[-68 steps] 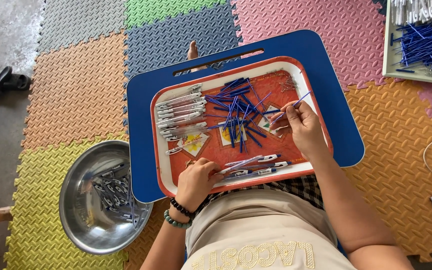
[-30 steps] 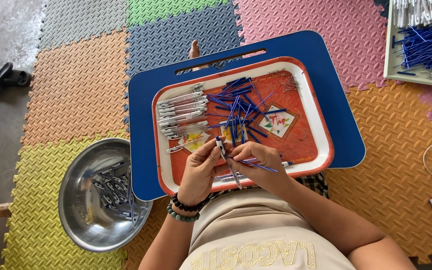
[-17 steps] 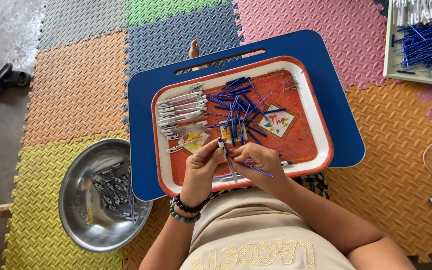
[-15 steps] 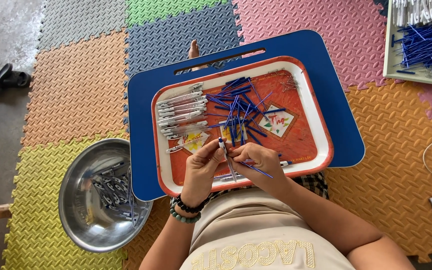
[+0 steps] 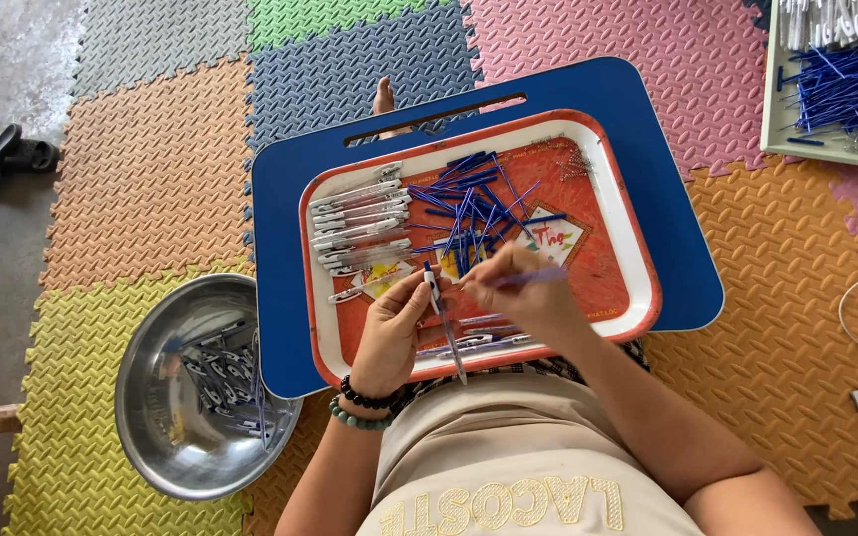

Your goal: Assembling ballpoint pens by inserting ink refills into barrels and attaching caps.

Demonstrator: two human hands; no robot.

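My left hand [image 5: 392, 328] holds a clear pen barrel [image 5: 446, 320] upright over the near edge of a red tray [image 5: 636, 260]. My right hand [image 5: 526, 298] pinches a thin blue refill [image 5: 523, 279] and holds its end at the barrel's top. The tray rests on a blue lap desk [image 5: 280, 199]. On the tray, a row of clear pen barrels [image 5: 359, 218] lies at the left, and a pile of blue refills [image 5: 469, 213] lies in the middle. A few finished pens [image 5: 479, 340] lie under my hands.
A steel bowl [image 5: 146, 397] with several pen parts sits on the foam mats at my left. A white tray [image 5: 772, 89] of blue refills and white barrels stands at the top right. A black object [image 5: 2, 154] lies on the concrete at far left.
My right hand came back from the refill pile with a blue refill. My left hand picked up a clear barrel, and both hands now meet over the tray's near edge.
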